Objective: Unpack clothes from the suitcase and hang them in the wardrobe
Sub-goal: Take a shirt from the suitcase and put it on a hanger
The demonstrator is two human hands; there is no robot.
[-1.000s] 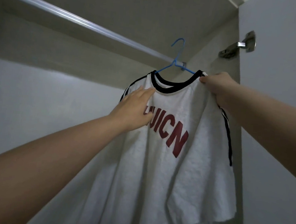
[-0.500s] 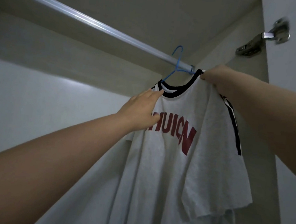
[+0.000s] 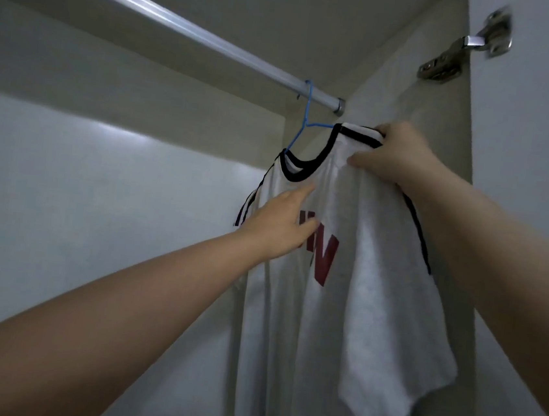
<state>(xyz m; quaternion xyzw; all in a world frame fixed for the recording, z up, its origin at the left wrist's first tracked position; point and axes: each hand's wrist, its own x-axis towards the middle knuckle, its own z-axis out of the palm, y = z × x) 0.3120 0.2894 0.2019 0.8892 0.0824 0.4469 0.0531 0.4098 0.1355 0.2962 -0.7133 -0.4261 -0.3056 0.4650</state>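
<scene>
Found the blue hanger (image 3: pixel 304 123) hooked over the rail (image 3: pixel 184 25), close to its right-hand end bracket. Half a second before, had seen the hook still just short of the rail and carried by the shirt. Found the T-shirt (image 3: pixel 376 286) hanging from that hanger inside the wardrobe, near the right side wall (image 3: pixel 399 68).

Noted the right grip (image 3: pixel 403 157) clamped on the shirt's shoulder beside the black collar, with fabric bunched under the thumb. Noted the left grip (image 3: pixel 281 225) apart, fingers straight, resting on the shirt front over the red lettering, as a second before.

Judged this garment as good as hung, with only release and smoothing left to do.

Could not see the hanger's arms inside the shirt, so could not confirm the right shoulder as seated. Could not read the lettering, mostly covered by the left grip and a fold. Lost the hem below the lower edge of the view. Saw no suitcase and no other clothes. Made out the door hinge (image 3: pixel 458 54) only as a blur.
</scene>
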